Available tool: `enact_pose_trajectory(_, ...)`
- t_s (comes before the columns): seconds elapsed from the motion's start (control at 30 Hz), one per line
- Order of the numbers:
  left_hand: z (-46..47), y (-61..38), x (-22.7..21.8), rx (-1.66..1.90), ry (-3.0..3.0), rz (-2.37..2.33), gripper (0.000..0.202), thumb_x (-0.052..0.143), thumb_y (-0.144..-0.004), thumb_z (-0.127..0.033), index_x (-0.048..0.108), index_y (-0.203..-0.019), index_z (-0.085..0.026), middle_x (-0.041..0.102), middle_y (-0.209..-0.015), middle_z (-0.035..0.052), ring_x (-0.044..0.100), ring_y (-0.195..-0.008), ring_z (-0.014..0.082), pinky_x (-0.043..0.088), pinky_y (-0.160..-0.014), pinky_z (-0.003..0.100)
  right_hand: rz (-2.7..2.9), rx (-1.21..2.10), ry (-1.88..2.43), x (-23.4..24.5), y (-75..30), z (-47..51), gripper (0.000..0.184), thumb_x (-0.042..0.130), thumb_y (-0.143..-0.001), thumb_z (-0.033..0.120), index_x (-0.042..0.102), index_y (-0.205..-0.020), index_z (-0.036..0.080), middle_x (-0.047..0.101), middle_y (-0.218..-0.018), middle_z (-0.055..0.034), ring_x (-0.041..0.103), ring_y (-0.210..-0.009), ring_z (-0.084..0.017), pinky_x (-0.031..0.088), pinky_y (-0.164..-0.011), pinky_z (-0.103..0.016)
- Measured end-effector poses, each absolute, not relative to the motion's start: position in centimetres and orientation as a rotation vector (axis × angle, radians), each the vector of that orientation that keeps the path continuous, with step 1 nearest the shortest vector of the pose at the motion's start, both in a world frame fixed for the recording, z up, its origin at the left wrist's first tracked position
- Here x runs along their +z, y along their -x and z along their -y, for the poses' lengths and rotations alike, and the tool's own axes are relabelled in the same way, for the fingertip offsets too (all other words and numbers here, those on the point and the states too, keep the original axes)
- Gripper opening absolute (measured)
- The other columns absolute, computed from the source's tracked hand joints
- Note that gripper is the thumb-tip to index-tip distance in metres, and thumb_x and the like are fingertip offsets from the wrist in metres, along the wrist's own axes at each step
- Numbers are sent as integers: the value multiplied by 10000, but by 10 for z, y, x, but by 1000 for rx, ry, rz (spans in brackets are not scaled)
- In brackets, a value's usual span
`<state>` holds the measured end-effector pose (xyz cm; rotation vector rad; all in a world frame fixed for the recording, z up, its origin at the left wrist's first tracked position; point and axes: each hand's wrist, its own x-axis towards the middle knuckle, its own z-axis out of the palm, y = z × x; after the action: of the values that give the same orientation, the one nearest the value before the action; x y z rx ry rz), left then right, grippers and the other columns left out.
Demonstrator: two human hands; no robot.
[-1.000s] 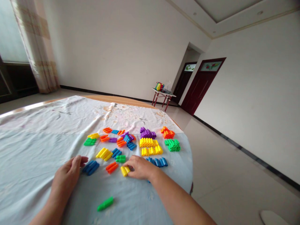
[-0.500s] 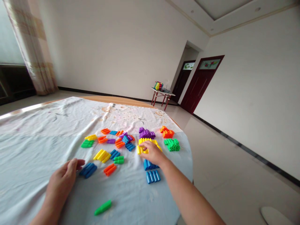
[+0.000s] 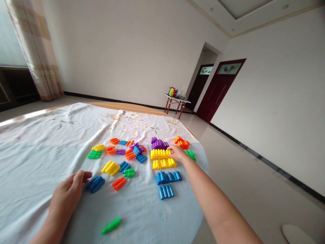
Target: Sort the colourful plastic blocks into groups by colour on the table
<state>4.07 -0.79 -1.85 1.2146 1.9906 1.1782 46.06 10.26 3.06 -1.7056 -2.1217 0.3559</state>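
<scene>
My left hand (image 3: 69,189) rests on the cloth with its fingers loosely stretched out, beside a cluster of blue plastic tubes (image 3: 95,184). It holds nothing that I can see. My right hand (image 3: 178,153) is at the right end of the rear row of yellow plastic tubes (image 3: 160,154), thumb and fingertips pinched at the end tube. A second yellow row (image 3: 164,164) lies just in front. Nearer to me are two rows of blue tubes, one longer (image 3: 168,177) and one shorter (image 3: 166,191). Purple tubes (image 3: 159,143) are piled behind the yellow ones.
Orange tubes (image 3: 181,142) and partly hidden green tubes (image 3: 191,155) lie beyond my right hand. Small mixed-colour groups, including yellow tubes (image 3: 110,168) and orange tubes (image 3: 119,184), spread mid-table. One pointed green piece (image 3: 111,225) lies near me. The tablecloth (image 3: 45,156) is wrinkled.
My right hand has moved right and slightly back, from the left end of the front yellow row to the right end of the rear one. My left hand has stayed in place.
</scene>
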Motion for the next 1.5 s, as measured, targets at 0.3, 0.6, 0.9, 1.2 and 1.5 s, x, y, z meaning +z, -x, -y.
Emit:
enact_pose_trajectory(0.3,9,-46,-16,1232,-1232,-1952,453,388,-765,-502,669,-830,-153,689,-750,68,623,-789,234,453,-746,321,2082,227,1570,55,-445,-75,423,486,-699,-9,619,-1070,145,615,-1075,-85,582,-901,-156,438,-883,-308)
enact_pose_trajectory(0.6,11,-46,-16,1281,-1236,-1898,442,397,-777,-492,664,-833,-143,695,-791,69,625,-791,214,461,-753,287,2249,396,1037,33,-314,-6,305,565,-760,104,621,-1049,182,618,-1045,-54,551,-998,-165,419,-924,-307)
enact_pose_trajectory(0.9,12,-45,-16,1305,-1247,-1888,423,401,-772,-482,661,-814,-151,695,-771,75,632,-795,229,472,-752,303,2275,307,1196,5,-292,-3,318,610,-762,146,618,-1076,197,614,-1050,-63,531,-1022,-194,410,-935,-325)
enact_pose_trajectory(1.2,14,-47,-12,1279,-1242,-1910,432,389,-770,-483,663,-822,-152,684,-745,65,622,-784,226,457,-741,309,2205,452,1303,11,-307,36,392,663,-735,266,597,-1116,204,587,-1034,-70,538,-1020,-203,426,-932,-315)
enact_pose_trajectory(1.5,6,-39,-20,1236,-1238,-1958,431,396,-733,-519,666,-820,-194,695,-760,50,632,-827,264,461,-815,369,2184,361,1436,13,-315,45,276,635,-734,230,618,-1010,213,627,-944,-54,569,-943,-194,449,-846,-279)
